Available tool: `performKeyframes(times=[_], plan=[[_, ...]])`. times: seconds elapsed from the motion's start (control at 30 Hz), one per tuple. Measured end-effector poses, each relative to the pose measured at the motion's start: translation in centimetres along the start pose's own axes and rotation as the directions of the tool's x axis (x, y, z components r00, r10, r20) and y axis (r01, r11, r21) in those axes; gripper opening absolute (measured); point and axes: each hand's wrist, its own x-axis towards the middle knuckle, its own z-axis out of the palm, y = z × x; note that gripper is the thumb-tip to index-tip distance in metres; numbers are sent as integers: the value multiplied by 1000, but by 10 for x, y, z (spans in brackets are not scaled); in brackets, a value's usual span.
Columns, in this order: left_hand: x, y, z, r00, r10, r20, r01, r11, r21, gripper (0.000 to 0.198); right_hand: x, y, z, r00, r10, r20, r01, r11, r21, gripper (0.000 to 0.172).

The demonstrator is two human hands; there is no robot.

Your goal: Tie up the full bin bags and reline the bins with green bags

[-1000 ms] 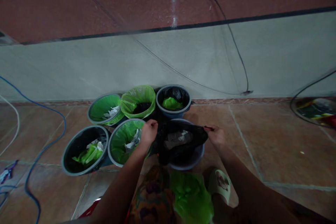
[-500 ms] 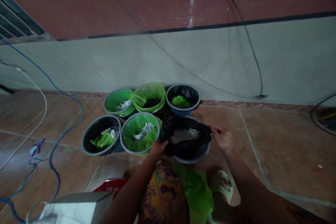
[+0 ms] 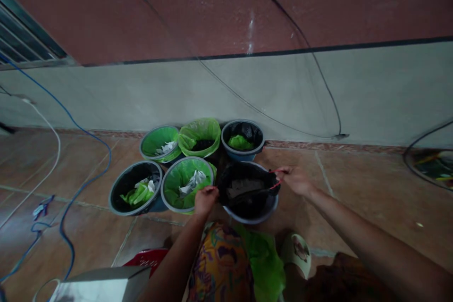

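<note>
A black drawstring trash bag point(image 3: 253, 202) hangs inside a round bin point(image 3: 267, 214) in front of me, with greyish crumpled scraps point(image 3: 244, 187) showing in its mouth. My right hand point(image 3: 295, 179) is closed on the bag's red drawstring at the right side, pulling a loop of it out past the rim. At the left side, my left hand point(image 3: 206, 199) pinches the bag's edge; exactly what part it grips is too small to tell. Green plastic bags point(image 3: 264, 259) lie over my lap beside a patterned orange cloth point(image 3: 221, 264).
Several other lined bins stand close by, among them a green-lined bin point(image 3: 173, 193), a black-lined bin point(image 3: 115, 196) and a bin by the wall point(image 3: 260, 144). A blue cable point(image 3: 106, 165) crosses the tiled floor at left. A white box point(image 3: 95, 288) and red basket point(image 3: 150, 260) are near my left arm.
Both hands have spread a little outward from the bag's mouth. The red drawstring now stretches out farther at the right, and the bag sits lower in the bin. The view has tilted slightly.
</note>
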Motion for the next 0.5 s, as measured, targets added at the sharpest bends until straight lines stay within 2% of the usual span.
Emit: performKeyframes(times=[0.1,0.23,0.37,0.5], plan=[[-7,25,-8,989,128,71,-112,975,-193,20,-8,-25,-8,998,-41,48,41,999,4,18],[-21,72,-14,910,373,180,-313,904,-291,22,-25,-70,-14,975,-213,66,211,977,37,22],[-26,109,-9,846,475,241,-417,873,-254,22,-35,-101,-13,933,-344,108,331,935,125,23],[-23,121,2,805,555,209,-512,828,-226,17,-34,-109,-9,908,-410,85,387,899,204,21]])
